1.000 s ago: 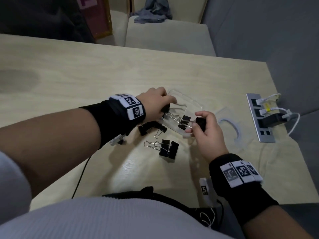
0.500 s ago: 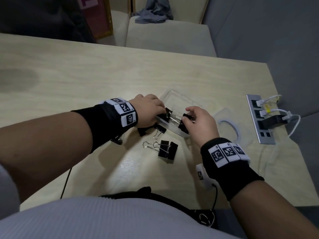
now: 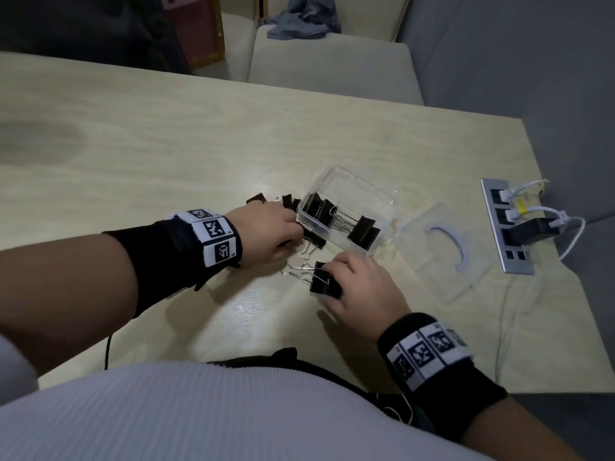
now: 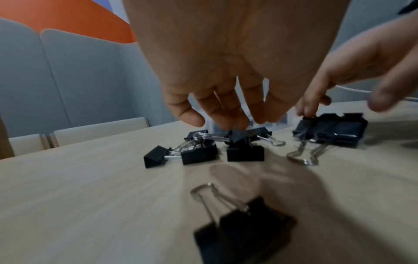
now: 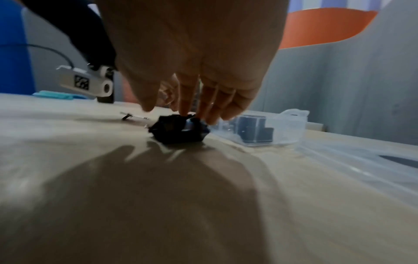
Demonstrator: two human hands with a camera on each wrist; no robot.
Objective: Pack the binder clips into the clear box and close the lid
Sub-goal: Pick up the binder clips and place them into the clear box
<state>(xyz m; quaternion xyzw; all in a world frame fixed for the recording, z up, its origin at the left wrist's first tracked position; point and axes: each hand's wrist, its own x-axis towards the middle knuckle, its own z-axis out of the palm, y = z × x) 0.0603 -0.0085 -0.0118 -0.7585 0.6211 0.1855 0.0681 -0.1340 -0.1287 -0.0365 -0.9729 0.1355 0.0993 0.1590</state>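
Note:
The clear box (image 3: 372, 197) stands open on the table, and two large black binder clips (image 3: 364, 231) lie inside it. Its lid (image 3: 442, 257) lies flat to the right of it. My left hand (image 3: 296, 227) reaches down beside the box's left end, its fingertips (image 4: 235, 123) touching a loose clip (image 4: 247, 134) while the thumb stays clear. My right hand (image 3: 329, 284) hovers over a pair of large clips (image 3: 322, 281) in front of the box. Its fingertips (image 5: 187, 110) touch their top and the thumb is apart. Several small clips (image 4: 199, 154) lie by the left hand.
The pale wooden table (image 3: 166, 144) stretches far to the left. A metal socket strip (image 3: 507, 257) with white cables and a black plug sits near the right edge. Another large clip (image 4: 244, 232) lies under my left wrist. Cushioned seats (image 3: 332, 68) stand behind the table.
My right hand left a clip in the box and drew back toward me onto the large clip pair. My left hand slid off the box's end down to the loose clips.

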